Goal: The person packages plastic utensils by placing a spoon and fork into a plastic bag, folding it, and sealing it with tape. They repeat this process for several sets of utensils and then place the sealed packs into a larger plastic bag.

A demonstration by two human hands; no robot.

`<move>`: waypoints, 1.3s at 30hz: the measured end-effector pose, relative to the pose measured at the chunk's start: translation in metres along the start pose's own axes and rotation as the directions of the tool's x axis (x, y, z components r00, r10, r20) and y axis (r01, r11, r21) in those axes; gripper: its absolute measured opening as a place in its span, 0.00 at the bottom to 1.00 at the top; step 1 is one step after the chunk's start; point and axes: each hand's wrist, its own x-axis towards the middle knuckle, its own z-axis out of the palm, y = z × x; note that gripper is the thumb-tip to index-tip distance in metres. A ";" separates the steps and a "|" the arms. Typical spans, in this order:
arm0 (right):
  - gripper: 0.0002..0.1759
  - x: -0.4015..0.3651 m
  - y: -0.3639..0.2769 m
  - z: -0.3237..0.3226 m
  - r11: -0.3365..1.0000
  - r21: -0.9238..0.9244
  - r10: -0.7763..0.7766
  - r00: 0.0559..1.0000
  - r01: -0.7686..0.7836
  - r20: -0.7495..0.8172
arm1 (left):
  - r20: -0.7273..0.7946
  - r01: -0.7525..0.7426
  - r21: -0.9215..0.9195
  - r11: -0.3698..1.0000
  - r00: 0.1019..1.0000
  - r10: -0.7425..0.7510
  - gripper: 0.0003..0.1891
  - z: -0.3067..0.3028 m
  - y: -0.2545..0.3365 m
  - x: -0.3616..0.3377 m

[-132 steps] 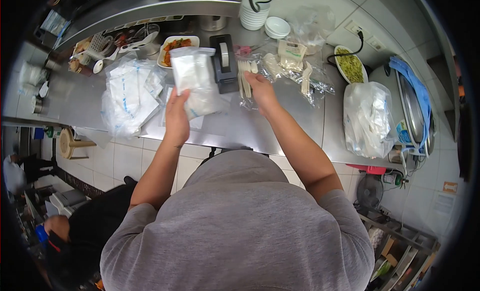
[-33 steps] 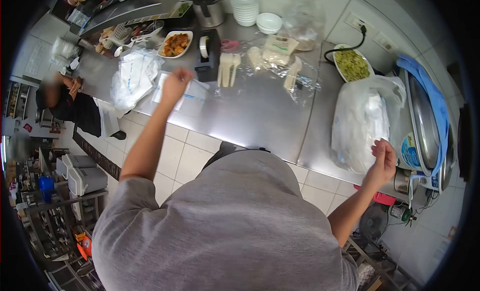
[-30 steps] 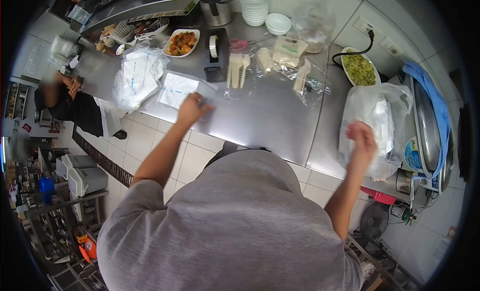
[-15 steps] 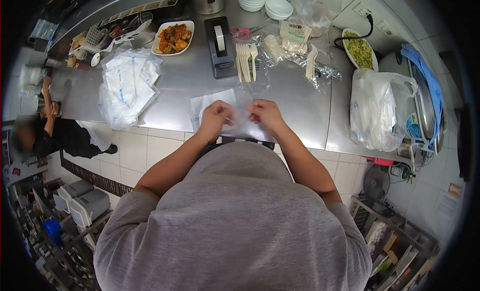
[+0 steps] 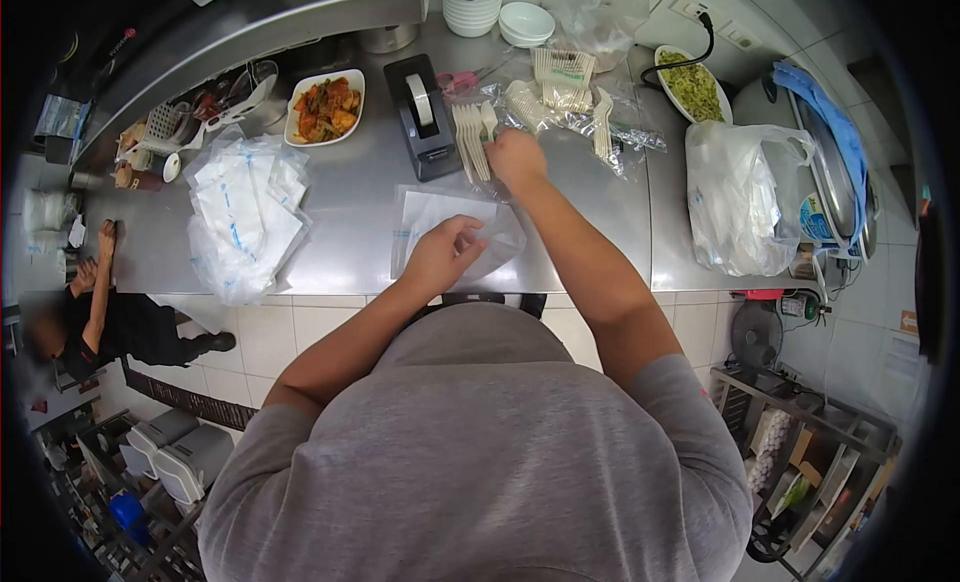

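Near the counter's front edge, my left hand (image 5: 442, 254) has its fingers curled at a clear plastic bag (image 5: 508, 240), pinching its near side. A white napkin (image 5: 428, 210) shows flat in the bag's left part. Farther forward, my right hand (image 5: 518, 160) is closed over the handle ends of the pale disposable forks (image 5: 468, 132). Its fingertips reach the rightmost piece of cutlery (image 5: 488, 120), whose lower part they hide. A black tape dispenser (image 5: 436, 160) stands just left of the forks.
Stacked bags with white napkins (image 5: 240, 207) lie left. Behind are a dish of red-sauced food (image 5: 325, 109), white bowls (image 5: 470, 12) and wrapped cutlery (image 5: 562, 77). A full plastic bag (image 5: 735, 207) stands right. Another person (image 5: 115, 312) works far left.
My right hand has left the bag and moved forward to the forks. My left hand stays at the bag, which now lies more spread out. The view has shifted slightly.
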 end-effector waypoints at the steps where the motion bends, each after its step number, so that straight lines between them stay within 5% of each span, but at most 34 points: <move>1: 0.14 0.004 -0.003 0.004 0.999 -0.034 0.042 0.999 -0.042 0.019 | -0.036 0.038 0.121 0.992 0.999 -0.034 0.20 0.001 -0.003 -0.002; 4: 0.14 0.012 0.001 -0.002 0.990 -0.090 0.120 0.990 -0.113 0.068 | -0.059 0.104 0.258 0.961 0.994 -0.091 0.23 0.010 -0.023 -0.006; 6: 0.13 0.005 0.012 -0.009 0.993 -0.114 0.026 0.999 -0.023 0.023 | 0.136 -0.029 0.276 0.961 0.991 -0.009 0.24 0.017 -0.026 -0.009; 8: 0.12 -0.020 0.028 -0.029 0.994 -0.106 0.002 1.000 -0.005 -0.021 | 0.236 -0.012 0.158 0.987 0.972 -0.026 0.23 0.035 -0.023 0.000; 10: 0.10 -0.051 0.056 -0.050 0.999 -0.049 -0.030 0.985 0.022 -0.169 | 0.350 -0.180 0.098 0.979 0.927 0.135 0.22 0.066 -0.031 0.021; 13: 0.07 -0.107 0.112 -0.090 0.998 0.032 -0.037 0.928 0.053 -0.372 | 0.427 -0.128 0.002 0.992 0.897 0.115 0.22 0.105 -0.010 0.067; 14: 0.07 -0.124 0.123 -0.109 0.994 0.102 0.065 0.936 -0.031 -0.347 | 0.489 -0.073 -0.048 0.996 0.868 0.087 0.22 0.117 -0.004 0.084; 16: 0.07 -0.147 0.136 -0.137 0.980 0.163 0.161 0.930 -0.111 -0.330 | 0.401 -0.160 0.008 0.987 0.905 0.143 0.22 0.137 0.019 0.107; 18: 0.06 -0.157 0.145 -0.149 0.950 0.299 0.158 0.968 -0.095 -0.193 | 0.053 -0.086 -0.490 0.867 0.990 0.129 0.22 0.150 0.061 0.117; 19: 0.06 -0.158 0.140 -0.154 0.950 0.312 0.061 0.989 -0.016 -0.135 | 0.062 -0.085 -0.486 0.870 0.989 0.131 0.22 0.152 0.080 0.120; 21: 0.07 -0.148 0.139 -0.153 0.924 0.371 -0.077 0.995 0.094 -0.062 | 0.129 0.145 -0.744 0.652 0.989 -0.073 0.21 0.154 0.109 0.130; 25: 0.10 -0.067 0.191 -0.137 0.938 0.344 0.121 0.966 -0.036 -0.229 | 0.113 0.284 -0.845 0.454 0.923 -0.367 0.19 0.141 0.101 0.138; 29: 0.12 0.019 0.208 -0.120 0.974 0.201 0.142 0.974 -0.106 -0.177 | 0.141 0.314 -0.858 0.407 0.906 -0.400 0.17 0.138 0.071 0.113; 31: 0.13 0.038 0.205 -0.113 0.977 0.093 0.192 0.981 -0.193 0.015 | 0.148 0.319 -0.881 0.350 0.887 -0.436 0.19 0.138 0.084 0.101; 39: 0.12 0.036 0.214 -0.124 0.990 0.042 0.136 0.990 -0.135 -0.030 | 0.153 0.308 -0.909 0.280 0.873 -0.464 0.30 0.152 0.103 0.096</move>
